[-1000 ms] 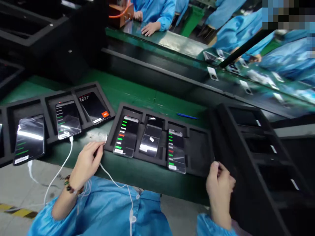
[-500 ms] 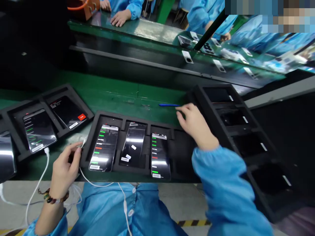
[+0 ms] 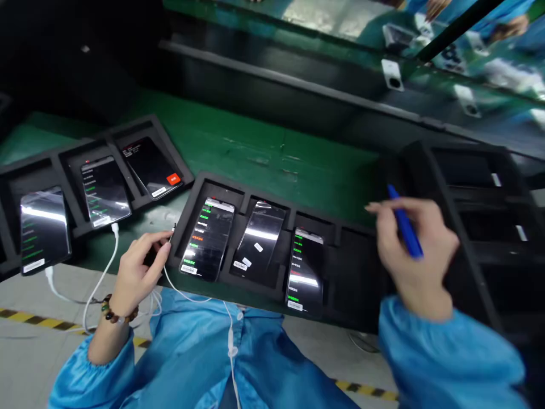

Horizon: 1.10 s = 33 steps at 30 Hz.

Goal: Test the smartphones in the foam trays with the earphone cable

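My left hand (image 3: 142, 267), with a beaded bracelet at its wrist, pinches the small plug of a white earphone cable (image 3: 230, 341) beside the middle tray's left edge. The cord hangs over the table edge across my lap. My right hand (image 3: 419, 244) grips a blue pen (image 3: 404, 224), raised above the tray's right end and slightly blurred. In the black middle tray (image 3: 349, 238) lie a phone with a lit list (image 3: 208, 238), a dark phone (image 3: 260, 236) bearing small white stickers, and another lit phone (image 3: 305, 267).
At left, a second tray (image 3: 53, 162) holds three phones, two with white charging cables (image 3: 111, 255). A black tray (image 3: 472, 196) with dark phones stands at right. Behind runs a conveyor channel (image 3: 272, 74) with white parts; co-workers' hands (image 3: 511, 27) show beyond.
My right hand has picked the blue pen up off the green table and drawn it back to the right. My left hand keeps its pinch on the plug. The view has shifted.
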{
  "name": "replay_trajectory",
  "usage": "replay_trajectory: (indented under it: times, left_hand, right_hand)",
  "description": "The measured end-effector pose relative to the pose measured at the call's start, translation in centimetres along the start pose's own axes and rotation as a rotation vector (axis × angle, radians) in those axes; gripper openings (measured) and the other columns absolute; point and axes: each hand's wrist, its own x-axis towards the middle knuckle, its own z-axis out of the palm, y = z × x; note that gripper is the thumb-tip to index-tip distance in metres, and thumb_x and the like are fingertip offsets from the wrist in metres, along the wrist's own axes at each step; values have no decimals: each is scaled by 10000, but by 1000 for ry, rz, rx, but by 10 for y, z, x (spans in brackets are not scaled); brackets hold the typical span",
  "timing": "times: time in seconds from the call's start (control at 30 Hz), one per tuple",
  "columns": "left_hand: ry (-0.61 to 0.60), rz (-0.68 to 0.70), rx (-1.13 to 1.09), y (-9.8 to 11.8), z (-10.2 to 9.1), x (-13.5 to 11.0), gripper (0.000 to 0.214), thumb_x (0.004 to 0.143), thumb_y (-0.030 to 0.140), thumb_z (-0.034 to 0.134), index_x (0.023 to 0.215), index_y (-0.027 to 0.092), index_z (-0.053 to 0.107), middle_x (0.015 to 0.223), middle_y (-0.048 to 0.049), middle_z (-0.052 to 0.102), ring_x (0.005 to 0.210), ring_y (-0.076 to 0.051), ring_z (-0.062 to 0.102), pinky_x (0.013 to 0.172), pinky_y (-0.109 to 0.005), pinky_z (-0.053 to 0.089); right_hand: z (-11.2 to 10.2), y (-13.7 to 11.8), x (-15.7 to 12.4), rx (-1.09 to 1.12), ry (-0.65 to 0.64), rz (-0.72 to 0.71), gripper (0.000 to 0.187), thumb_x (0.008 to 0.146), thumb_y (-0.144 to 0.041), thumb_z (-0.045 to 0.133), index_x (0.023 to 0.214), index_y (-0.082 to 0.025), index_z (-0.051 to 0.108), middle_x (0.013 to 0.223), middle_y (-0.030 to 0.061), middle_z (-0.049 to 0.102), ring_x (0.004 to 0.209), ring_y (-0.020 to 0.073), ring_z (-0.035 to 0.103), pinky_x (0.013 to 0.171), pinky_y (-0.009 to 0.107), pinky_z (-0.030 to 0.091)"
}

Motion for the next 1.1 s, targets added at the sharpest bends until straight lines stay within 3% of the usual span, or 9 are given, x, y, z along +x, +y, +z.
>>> replay_trajectory:
  times: [0.17,0.27,0.47,0.6,0.7,0.83,0.93,1.03,1.1]
  left_hand:
    - [10,-47,9,4,3,6,181,1110,285,609,1181,216,760,1011,-32,768,868,-195,707,797,-329,510]
    - [-7,-20,-30,6,7,18,197,1120,264,582,1192,217,760,993,-25,755,849,-185,702,783,-310,531]
    - [-11,55,2,12,17,38,243,1143,280,539,1215,212,760,1105,-59,752,1031,-215,728,948,-336,571]
    - [-122,91,56,11,7,25,415,1091,460,631,1429,228,696,1340,-122,693,1229,-299,703,1092,-448,588]
    - [-221,144,121,5,-1,15,687,954,590,805,1536,270,629,1452,-140,625,1347,-366,658,1160,-531,579]
    - [-222,208,199,-6,3,16,520,977,551,773,1412,274,704,1416,-148,609,1302,-358,671,1119,-526,606]
    - [-202,204,209,-8,8,21,407,989,599,728,1210,260,763,1355,-154,621,1184,-343,697,1030,-509,636]
    - [-173,178,168,4,3,26,398,967,658,753,1001,261,751,1275,-135,644,1146,-340,700,992,-503,636]
    - [-102,159,104,23,-6,30,409,948,664,791,989,263,722,1212,-107,657,1181,-348,690,1037,-524,610]
  right_hand:
    - [-5,12,-112,61,361,48,267,1045,-422,764,1211,-215,738,1032,72,780,938,328,817,935,546,621]
    - [7,23,-123,7,464,-5,269,1050,-433,739,1216,-223,755,1021,73,759,939,348,808,925,568,616]
    - [14,28,-77,-51,223,117,279,1136,-439,602,1096,-212,760,1057,112,765,1064,322,766,1022,543,572]
    - [2,40,-101,-23,57,10,303,1138,-455,541,1020,-223,698,997,117,775,1001,310,775,947,511,583]
    - [-8,52,-131,13,-67,-111,274,1044,-510,676,1052,-236,667,1042,126,782,962,323,779,876,513,603]
    - [-14,60,-146,-70,-199,-206,410,887,-542,881,1067,-253,652,1105,121,778,989,340,755,883,511,566]
    - [-14,59,-139,-82,-196,-259,416,893,-535,908,1036,-266,625,1042,85,771,923,318,750,856,484,533]
    - [-26,46,-123,-9,-167,-217,394,936,-509,896,971,-271,584,995,62,773,891,302,758,858,484,526]
    - [-43,31,-108,38,-124,-120,436,917,-521,921,939,-277,560,1004,63,781,912,306,760,900,511,536]
